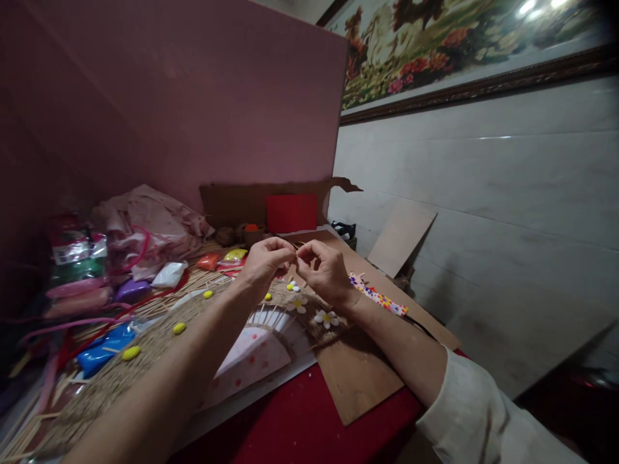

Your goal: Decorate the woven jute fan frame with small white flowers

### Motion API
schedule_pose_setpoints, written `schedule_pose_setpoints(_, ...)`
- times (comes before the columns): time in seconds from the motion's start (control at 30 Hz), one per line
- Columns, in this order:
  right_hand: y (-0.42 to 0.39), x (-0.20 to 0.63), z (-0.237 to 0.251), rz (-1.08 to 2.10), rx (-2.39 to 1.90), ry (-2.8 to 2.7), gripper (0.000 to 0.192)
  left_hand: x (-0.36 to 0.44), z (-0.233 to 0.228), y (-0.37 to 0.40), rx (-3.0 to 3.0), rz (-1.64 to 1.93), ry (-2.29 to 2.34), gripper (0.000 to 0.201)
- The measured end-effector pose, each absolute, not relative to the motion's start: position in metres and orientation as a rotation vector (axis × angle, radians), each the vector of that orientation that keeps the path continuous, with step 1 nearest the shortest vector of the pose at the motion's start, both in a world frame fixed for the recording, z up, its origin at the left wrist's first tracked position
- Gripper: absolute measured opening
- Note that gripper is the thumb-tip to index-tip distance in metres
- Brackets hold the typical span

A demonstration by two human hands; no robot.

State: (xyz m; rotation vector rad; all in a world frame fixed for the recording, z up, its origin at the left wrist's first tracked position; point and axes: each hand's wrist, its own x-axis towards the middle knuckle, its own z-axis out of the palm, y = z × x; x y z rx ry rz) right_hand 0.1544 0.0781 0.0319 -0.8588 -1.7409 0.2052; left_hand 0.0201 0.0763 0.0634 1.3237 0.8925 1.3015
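Observation:
My left hand [267,263] and my right hand [323,270] meet above the table, fingertips pinched together. Whatever is between them is too small and hidden to name. Below them curves a twine-covered arch [99,380] dotted with several yellow clay pieces [131,353]. A white flower with a yellow centre [296,303] sits under my right hand, and a second white flower [326,318] lies just right of it. Small white and yellow balls [293,286] are close behind the flowers. Inside the arch is a pale pink panel with red dots [251,357].
Packets of clay, including blue [106,348], white [169,274] and orange [209,261], lie at the left and back. A wooden board [358,380] rests on the red cloth [290,425]. A flower-patterned strip [380,298] lies beyond my right wrist. Pink fabric [149,222] is heaped at the back.

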Motion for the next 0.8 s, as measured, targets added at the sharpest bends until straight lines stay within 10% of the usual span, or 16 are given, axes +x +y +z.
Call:
schedule_pose_setpoints(0.3,0.075,0.160,0.045,1.140,-0.633,-1.516,0.016,0.011,0.069,0.078,1.121,1.310,0.800,0.008)
schedule_pose_setpoints(0.57,0.062,0.150,0.037,0.159,-0.757,-1.862,0.005,0.017,0.065,0.078,0.895,1.203,0.665,0.008)
schedule_pose_setpoints(0.8,0.066,0.149,0.031,0.130,-0.901,-1.852,0.011,0.032,0.064,0.070,0.962,1.303,0.712,0.013)
